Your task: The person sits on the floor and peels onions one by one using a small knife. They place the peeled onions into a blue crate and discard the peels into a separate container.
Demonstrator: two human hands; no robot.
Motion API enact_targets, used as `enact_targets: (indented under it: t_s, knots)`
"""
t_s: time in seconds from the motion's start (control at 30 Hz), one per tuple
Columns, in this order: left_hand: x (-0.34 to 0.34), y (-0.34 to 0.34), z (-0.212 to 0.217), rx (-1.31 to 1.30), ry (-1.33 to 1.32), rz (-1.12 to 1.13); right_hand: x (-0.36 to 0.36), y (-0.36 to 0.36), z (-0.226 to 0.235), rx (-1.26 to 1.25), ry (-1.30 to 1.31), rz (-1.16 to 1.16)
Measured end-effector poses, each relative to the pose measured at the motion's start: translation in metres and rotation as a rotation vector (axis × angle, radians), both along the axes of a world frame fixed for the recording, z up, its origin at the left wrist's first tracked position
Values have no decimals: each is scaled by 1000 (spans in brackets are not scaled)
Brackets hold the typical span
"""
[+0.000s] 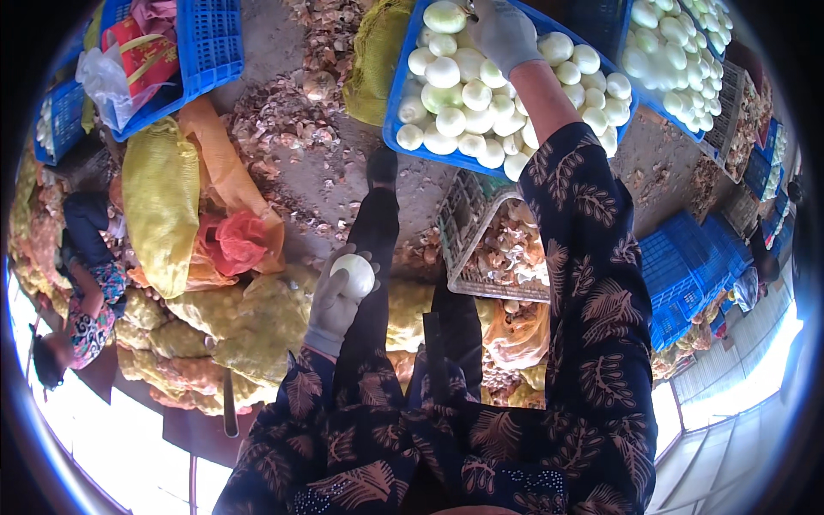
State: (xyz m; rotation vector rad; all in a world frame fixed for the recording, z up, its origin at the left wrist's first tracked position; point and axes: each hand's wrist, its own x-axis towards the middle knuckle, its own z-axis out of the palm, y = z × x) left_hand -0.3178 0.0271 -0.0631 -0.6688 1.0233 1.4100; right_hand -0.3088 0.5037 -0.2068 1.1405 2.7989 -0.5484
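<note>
A peeled white onion (pixel 353 276) rests in my left hand (pixel 331 311), which wears a pale glove and has its fingers curled round it in front of my leg. My right hand (pixel 505 36), gloved too, reaches over the far end of a blue crate (pixel 396 94) heaped with peeled onions (pixel 477 94). Its fingers are bent in at the top edge of the picture, beside a large onion (pixel 445 16). A small dark thing shows at the fingertips; too little of it is visible to name.
A grey crate (pixel 468 225) of onion skins stands between me and the blue crate. Yellow mesh sacks (pixel 160 206) lie at left, near a blue crate (pixel 210 51) of bags. Skins litter the floor (pixel 292 129). A person (pixel 86 275) is at far left. Blue crates (pixel 687 275) stand right.
</note>
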Motion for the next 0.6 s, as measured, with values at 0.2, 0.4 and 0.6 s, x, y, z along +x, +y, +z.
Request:
enact_targets:
  t_s: [0.2,0.4,0.6]
  knots:
    - [-5,1,-9,17,-50,25,1,26,-42,52,100,126]
    - [-3,-2,-7,-53,-52,69,-49,-51,69,-797,285,-133]
    - [3,-4,-13,-39,-101,89,-4,-70,47,-71,127,136]
